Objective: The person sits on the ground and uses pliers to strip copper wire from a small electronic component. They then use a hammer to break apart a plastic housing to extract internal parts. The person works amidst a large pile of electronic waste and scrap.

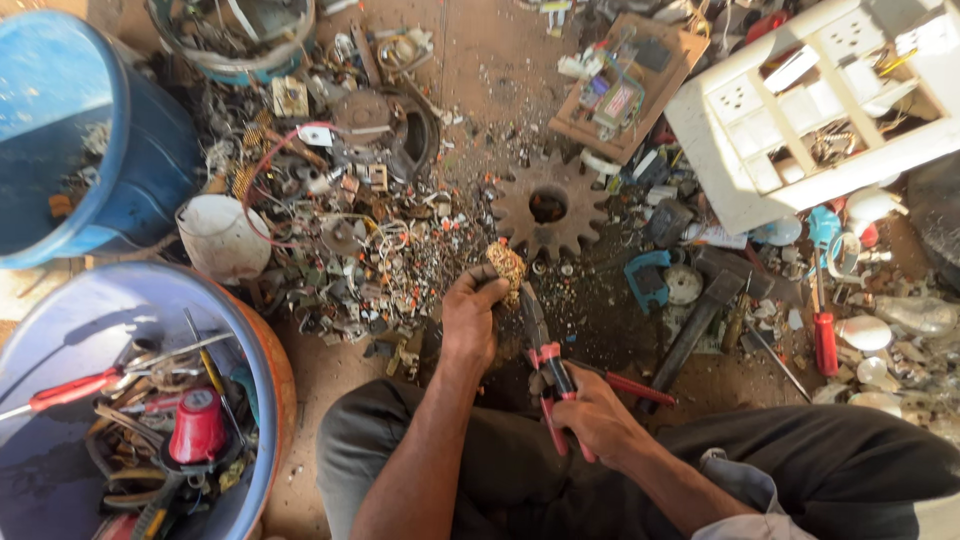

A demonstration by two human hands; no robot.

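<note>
Two hands are engaged: small golden copper-wound coil (506, 266) is clamped in left hand (470, 322), far of centre. Red-handled pliers (545, 365) are gripped in right hand (597, 415), long axis pointing far toward coil, nose just beside it.

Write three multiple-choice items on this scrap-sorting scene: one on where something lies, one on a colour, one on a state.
1. Where does the rusty gear wheel lie?
A. Inside the blue barrel
B. On the ground just beyond the hands
C. On the white crate

2. What colour are the handles of the pliers?
A. Red
B. Green
C. Yellow

3. What is the left hand doing?
A. Resting flat on the ground
B. Gripping a small golden-brown wound part
C. Holding a screwdriver

Answers:
1 B, the gear sits on the dirt above the held part.
2 A, red grips show in the right hand.
3 B, its fingers close round the part, at the plier jaws.
</note>
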